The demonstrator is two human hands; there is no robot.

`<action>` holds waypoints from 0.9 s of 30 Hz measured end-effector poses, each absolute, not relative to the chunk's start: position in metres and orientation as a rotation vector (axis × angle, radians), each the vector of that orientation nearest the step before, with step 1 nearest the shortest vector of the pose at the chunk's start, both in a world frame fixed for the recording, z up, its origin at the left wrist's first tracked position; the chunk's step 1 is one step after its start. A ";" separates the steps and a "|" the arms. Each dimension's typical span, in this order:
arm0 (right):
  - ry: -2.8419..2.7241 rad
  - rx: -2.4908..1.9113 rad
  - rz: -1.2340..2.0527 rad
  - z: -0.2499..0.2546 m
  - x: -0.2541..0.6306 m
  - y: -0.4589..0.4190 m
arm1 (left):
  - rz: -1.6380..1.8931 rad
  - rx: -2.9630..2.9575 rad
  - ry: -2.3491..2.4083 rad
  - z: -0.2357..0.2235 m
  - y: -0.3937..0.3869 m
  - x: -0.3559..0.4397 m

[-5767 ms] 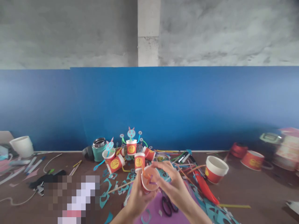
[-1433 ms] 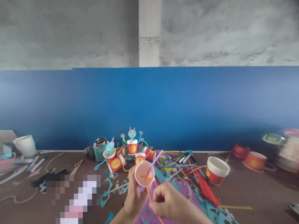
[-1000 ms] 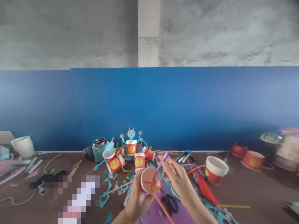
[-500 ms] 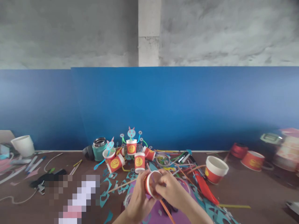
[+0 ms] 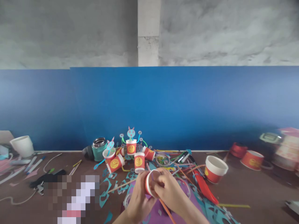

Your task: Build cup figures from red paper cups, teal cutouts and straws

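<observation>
My left hand is wrapped round a red paper cup with a white rim, its mouth tilted toward my right hand. The fingers of my right hand are bent together inside the mouth. They pinch at a purple straw, of which only a short piece shows; my fingertips are partly hidden. An orange straw slants out below the cup toward me, over a purple sheet. Just behind my hands stands another red paper cup, upside down or upright I cannot tell.
Cup figures with blue paper faces stand behind, near a teal flask. Teal paper scraps lie round about. Loose straws, tape rolls and markers are heaped right of centre, beside a red pouch and a white-rimmed cup.
A second ago the purple straw stood up out of the cup with my right hand beside it. Since then the cup has tilted and my right fingers have gone inside it.
</observation>
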State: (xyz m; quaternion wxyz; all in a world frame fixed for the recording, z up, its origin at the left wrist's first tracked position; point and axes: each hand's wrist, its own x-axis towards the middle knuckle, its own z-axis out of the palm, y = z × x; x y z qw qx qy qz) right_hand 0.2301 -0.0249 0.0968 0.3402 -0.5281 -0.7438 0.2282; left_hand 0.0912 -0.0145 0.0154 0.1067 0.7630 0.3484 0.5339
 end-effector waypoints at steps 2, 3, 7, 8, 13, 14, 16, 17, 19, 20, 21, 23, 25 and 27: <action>-1.940 -1.388 0.552 0.095 0.229 -0.025 | 1.557 2.242 1.026 0.015 -0.015 0.091; -1.942 -1.393 0.531 0.095 0.229 -0.026 | 1.543 2.240 1.027 0.014 -0.015 0.091; -1.958 -1.387 0.461 0.094 0.232 -0.024 | 1.490 2.239 1.047 0.013 -0.018 0.091; -1.953 -1.391 0.450 0.093 0.232 -0.023 | 1.492 2.256 1.051 0.013 -0.018 0.091; -1.894 -1.391 0.470 0.089 0.232 -0.019 | 1.521 2.422 1.067 0.013 -0.020 0.091; -1.885 -1.380 0.484 0.089 0.231 -0.019 | 1.524 2.441 1.071 0.013 -0.020 0.091; -1.877 -1.363 0.501 0.092 0.230 -0.022 | 1.552 2.446 1.066 0.014 -0.019 0.091; -1.883 -1.359 0.504 0.095 0.230 -0.023 | 1.565 2.428 1.062 0.014 -0.019 0.091; -1.893 -1.354 0.497 0.102 0.234 -0.024 | 1.572 2.332 1.066 0.017 -0.018 0.091; -1.877 -1.348 0.492 0.106 0.237 -0.024 | 1.562 2.262 1.067 0.019 -0.018 0.090; -1.837 -1.334 0.489 0.110 0.241 -0.023 | 1.542 2.186 1.066 0.021 -0.019 0.090; -1.711 -1.293 0.532 0.115 0.249 -0.019 | 1.491 2.051 1.027 0.025 -0.020 0.089; -1.640 -1.275 0.674 0.116 0.256 -0.014 | 1.406 1.981 0.922 0.027 -0.022 0.087; -1.625 -1.295 0.885 0.113 0.259 -0.011 | 1.315 1.949 0.796 0.028 -0.024 0.087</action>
